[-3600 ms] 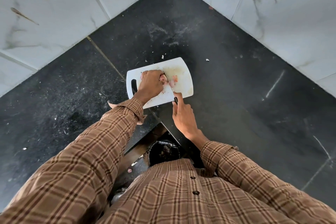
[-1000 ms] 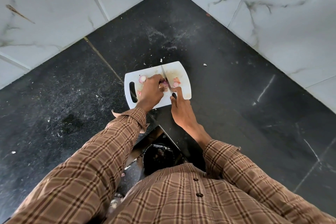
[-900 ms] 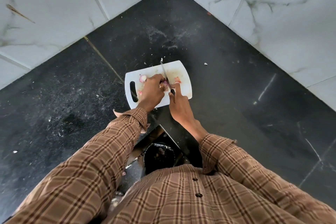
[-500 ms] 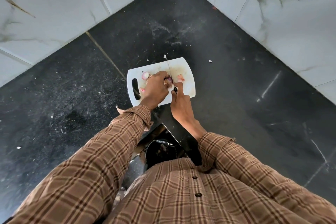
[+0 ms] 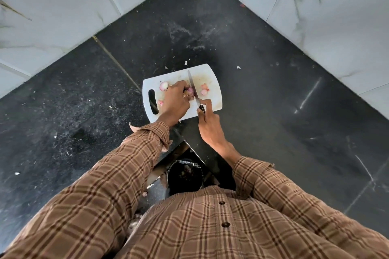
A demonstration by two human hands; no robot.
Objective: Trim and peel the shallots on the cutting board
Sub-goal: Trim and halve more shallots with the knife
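white cutting board (image 5: 210, 75): left hand (image 5: 174, 101) pinches shallot (image 5: 190, 90), right hand (image 5: 208, 126) grips knife (image 5: 192, 84)

The cutting board (image 5: 212, 99) looks like smooth white plastic, stained in places, and the knife (image 5: 192, 85) blade is shiny metal. The counter (image 5: 263, 94) is dark polished stone, dusty and speckled; the shirt (image 5: 210, 227) is woven checked cloth.

Readable text: none on any surface in view.
White plastic cutting board (image 5: 212, 82): blank, no brand or marking.
Steel knife blade (image 5: 192, 86): no legible stamp.
Brown checked shirt (image 5: 210, 227): pattern only, no label.
White marbled wall tiles (image 5: 336, 17): veining only, no signs.
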